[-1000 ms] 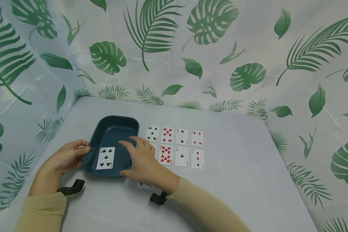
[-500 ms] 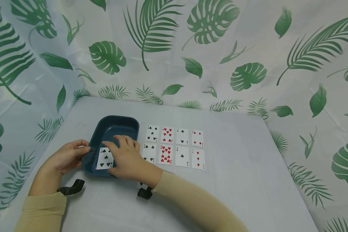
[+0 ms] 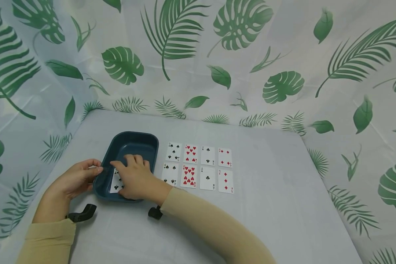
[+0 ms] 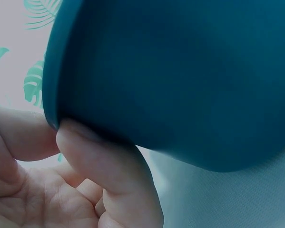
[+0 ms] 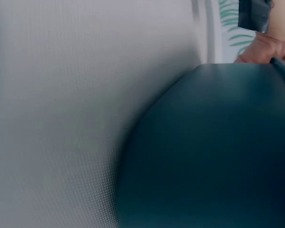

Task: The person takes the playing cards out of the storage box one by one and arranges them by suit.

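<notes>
A dark blue tray (image 3: 140, 138) stands on the white-covered table. My left hand (image 3: 72, 180) pinches its left rim between thumb and forefinger, also plain in the left wrist view, where the thumb (image 4: 104, 164) lies against the tray's wall. Inside the tray, at its near end, lies a five of clubs (image 3: 115, 186). My right hand (image 3: 139, 182) is over it with fingers spread, covering its right part. The thumb is near the card's lower edge and the forefinger near its top edge; I cannot tell whether they touch it. The right wrist view shows mostly the tray's outer wall (image 5: 204, 152).
Right of the tray, playing cards lie face up in two rows, among them a five of spades (image 3: 173, 151), an ace of clubs (image 3: 207, 178) and a three of diamonds (image 3: 225, 180). Leaf-printed cloth (image 3: 184, 84) surrounds the table (image 3: 267, 176).
My right hand has moved left from the tray's right rim to over the five of clubs, uncovering the four of spades. The left hand and tray have stayed in place.
</notes>
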### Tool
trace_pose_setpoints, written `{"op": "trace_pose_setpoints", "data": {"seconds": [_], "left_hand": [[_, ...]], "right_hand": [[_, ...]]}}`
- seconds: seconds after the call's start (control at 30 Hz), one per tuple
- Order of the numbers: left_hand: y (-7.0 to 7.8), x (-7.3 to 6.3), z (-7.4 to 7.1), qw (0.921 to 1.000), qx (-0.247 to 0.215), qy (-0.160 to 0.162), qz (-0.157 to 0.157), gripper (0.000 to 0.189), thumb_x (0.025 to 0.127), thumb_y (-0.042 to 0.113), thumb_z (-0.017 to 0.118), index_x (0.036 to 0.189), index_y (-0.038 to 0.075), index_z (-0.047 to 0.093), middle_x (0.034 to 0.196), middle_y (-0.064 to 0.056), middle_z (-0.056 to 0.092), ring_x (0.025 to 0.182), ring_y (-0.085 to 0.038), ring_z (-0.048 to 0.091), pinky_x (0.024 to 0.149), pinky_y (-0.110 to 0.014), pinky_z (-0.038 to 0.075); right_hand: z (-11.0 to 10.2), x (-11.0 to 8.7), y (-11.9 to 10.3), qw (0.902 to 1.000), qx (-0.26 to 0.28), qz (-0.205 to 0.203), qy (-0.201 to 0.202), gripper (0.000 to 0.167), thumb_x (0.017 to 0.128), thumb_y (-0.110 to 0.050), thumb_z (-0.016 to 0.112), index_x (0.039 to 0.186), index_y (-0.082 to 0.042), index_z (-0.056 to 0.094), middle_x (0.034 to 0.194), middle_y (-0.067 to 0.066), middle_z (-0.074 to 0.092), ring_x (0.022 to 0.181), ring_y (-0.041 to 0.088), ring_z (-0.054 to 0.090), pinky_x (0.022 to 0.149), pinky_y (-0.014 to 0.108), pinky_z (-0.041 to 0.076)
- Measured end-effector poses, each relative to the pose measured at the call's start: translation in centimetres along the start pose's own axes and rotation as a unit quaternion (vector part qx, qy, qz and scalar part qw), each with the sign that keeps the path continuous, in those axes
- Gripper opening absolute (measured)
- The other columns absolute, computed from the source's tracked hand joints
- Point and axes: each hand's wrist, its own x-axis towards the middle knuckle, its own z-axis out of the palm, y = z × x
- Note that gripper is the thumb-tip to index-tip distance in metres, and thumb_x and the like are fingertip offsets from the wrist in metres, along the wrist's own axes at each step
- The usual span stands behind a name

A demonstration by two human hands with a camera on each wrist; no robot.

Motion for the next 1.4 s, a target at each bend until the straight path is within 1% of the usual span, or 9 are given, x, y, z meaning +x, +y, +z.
{"op": "trace_pose_setpoints", "data": {"seconds": [0.2,0.5,0.8,1.1,1.2,1.4], "left_hand": [[-0.1,0.2,-0.1,0.9997,-0.022,-0.009,0.003,0.007,0.114,0.018,0.052,0.11,0.013,0.049,0.087,0.005,0.069,0.075,-0.009,0.066,0.063,-0.028,0.054],[-0.1,0.3,0.1,0.9996,-0.026,-0.01,0.0,0.005,0.114,0.013,0.051,0.109,0.013,0.05,0.088,0.005,0.071,0.078,-0.009,0.069,0.067,-0.03,0.058],[-0.2,0.3,0.0,0.9998,-0.019,-0.007,-0.003,0.005,0.114,0.016,0.051,0.11,0.013,0.048,0.089,0.006,0.07,0.079,-0.009,0.068,0.068,-0.03,0.059],[0.0,0.1,0.0,0.9998,-0.017,-0.006,-0.002,0.006,0.114,0.017,0.053,0.111,0.013,0.049,0.088,0.006,0.07,0.078,-0.008,0.068,0.067,-0.029,0.058],[0.0,0.0,0.0,0.9999,-0.014,-0.003,-0.003,0.007,0.114,0.017,0.053,0.111,0.012,0.048,0.087,0.006,0.07,0.078,-0.008,0.068,0.066,-0.029,0.057],[-0.2,0.1,0.0,0.9998,-0.022,-0.004,0.002,0.007,0.114,0.018,0.052,0.111,0.012,0.049,0.088,0.005,0.07,0.077,-0.009,0.068,0.066,-0.029,0.057]], "right_hand": [[0.2,0.9,-0.1,0.9993,-0.02,0.003,-0.032,0.095,0.087,-0.054,0.086,0.166,-0.037,0.035,0.164,0.005,0.042,0.151,0.026,0.036,0.114,0.046,0.039],[0.5,1.9,0.0,0.9973,-0.033,0.018,-0.063,0.096,0.084,-0.06,0.087,0.164,-0.036,0.04,0.157,0.004,0.047,0.141,0.023,0.041,0.109,0.043,0.04],[0.5,2.1,-0.3,0.9973,-0.036,0.013,-0.063,0.092,0.082,-0.053,0.092,0.16,-0.035,0.046,0.147,0.001,0.052,0.124,0.017,0.042,0.097,0.036,0.039],[0.6,2.4,-0.6,0.9975,-0.029,0.013,-0.063,0.09,0.08,-0.05,0.094,0.157,-0.034,0.05,0.141,0.001,0.054,0.122,0.018,0.043,0.095,0.036,0.039],[0.8,2.6,-0.5,0.9972,-0.025,0.016,-0.069,0.09,0.08,-0.05,0.094,0.157,-0.035,0.049,0.141,0.001,0.054,0.121,0.018,0.042,0.093,0.035,0.039],[1.0,3.0,-0.4,0.9971,-0.015,0.013,-0.074,0.089,0.08,-0.047,0.095,0.156,-0.037,0.05,0.136,0.0,0.056,0.115,0.016,0.043,0.089,0.033,0.038]]}}
